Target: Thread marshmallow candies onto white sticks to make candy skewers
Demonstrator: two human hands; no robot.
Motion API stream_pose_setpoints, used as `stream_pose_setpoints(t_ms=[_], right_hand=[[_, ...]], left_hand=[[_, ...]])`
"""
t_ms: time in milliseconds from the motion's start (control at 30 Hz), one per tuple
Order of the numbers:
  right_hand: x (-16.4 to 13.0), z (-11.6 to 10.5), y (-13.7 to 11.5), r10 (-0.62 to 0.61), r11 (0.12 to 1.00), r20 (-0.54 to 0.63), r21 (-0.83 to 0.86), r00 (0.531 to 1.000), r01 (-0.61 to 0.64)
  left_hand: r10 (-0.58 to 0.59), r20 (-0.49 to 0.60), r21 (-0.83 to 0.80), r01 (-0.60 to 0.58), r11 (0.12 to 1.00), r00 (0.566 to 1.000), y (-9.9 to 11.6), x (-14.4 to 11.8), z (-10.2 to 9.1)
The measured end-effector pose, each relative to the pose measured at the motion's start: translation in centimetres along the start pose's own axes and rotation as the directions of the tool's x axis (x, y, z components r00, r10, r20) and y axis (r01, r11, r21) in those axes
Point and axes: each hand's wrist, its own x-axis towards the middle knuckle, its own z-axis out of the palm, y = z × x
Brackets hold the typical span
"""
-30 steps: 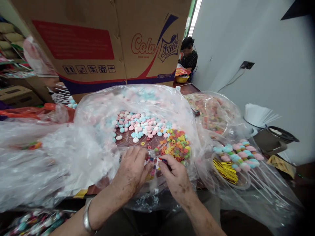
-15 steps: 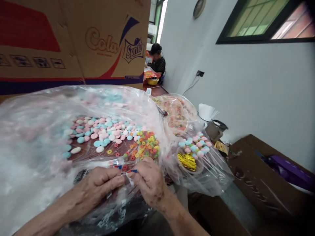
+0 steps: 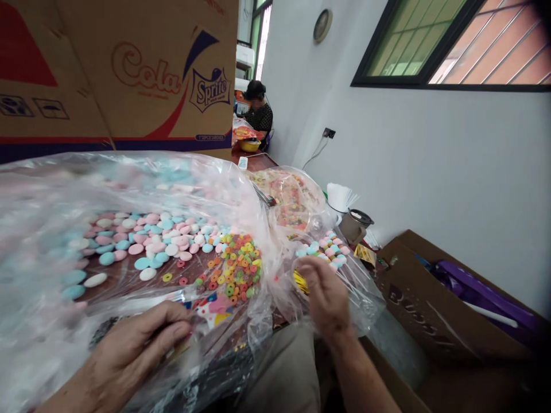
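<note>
The left hand (image 3: 129, 350) was down at the bottom of the view with its fingers (image 3: 170, 327) curled and pinched onto a small printed packet (image 3: 210, 307), colourful with red and blue bits, lying at the near edge of the big clear plastic sheet (image 3: 51, 241). So that packet sat right at the fingertips, just in front of the pile of little fruity ring candies (image 3: 235, 269).

The right hand (image 3: 327, 292) was off to the side, well apart from the left one, fingers loosely bent and partly spread. Couldn't really tell if it had hold of anything. It hovered right by the bunch of gold twist ties (image 3: 300, 281) and the pink-and-blue marshmallow sticks (image 3: 327, 249) in their own clear bag.

Behind the rings there was a spread of pastel pink, blue and white disc candies (image 3: 146, 241) on the sheet. A big cardboard Cola/Sprite box (image 3: 129, 74) stood at the back, and another person (image 3: 258, 112) sat further along the desk (image 3: 258, 162). An open brown carton (image 3: 434, 310) was on the right.
</note>
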Motion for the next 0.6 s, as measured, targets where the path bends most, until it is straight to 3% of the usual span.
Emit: stream_pose_setpoints(t_ms=[100,200,267,400,600], right_hand=[[2.0,-4.3,6.1,0.166,0.966,-0.047,-0.194,0.985,-0.172],[3.3,-7.0,11.1,0.309,0.887,0.085,-0.385,0.947,-0.255],[3.6,-7.5,13.4,0.395,0.835,0.195,-0.483,0.898,-0.263],[3.5,-6.7,15.6,0.503,0.767,0.322,-0.595,0.802,-0.242],[4.1,-5.7,16.3,0.535,0.75,0.391,-0.628,0.749,-0.207]], left_hand=[[-0.039,0.003,-0.092,0.039,0.995,0.999,-0.1,-0.6,-0.3],[-0.04,0.018,-0.109,0.042,0.993,0.999,-0.3,-0.9,-0.3],[-0.04,0.033,-0.11,0.043,0.993,0.999,-0.4,-1.0,-0.1],[-0.02,0.023,-0.11,0.023,0.994,1.0,-0.3,-0.9,0.4],[-0.027,0.027,-0.147,0.031,0.989,0.999,-0.1,-0.7,0.4]])
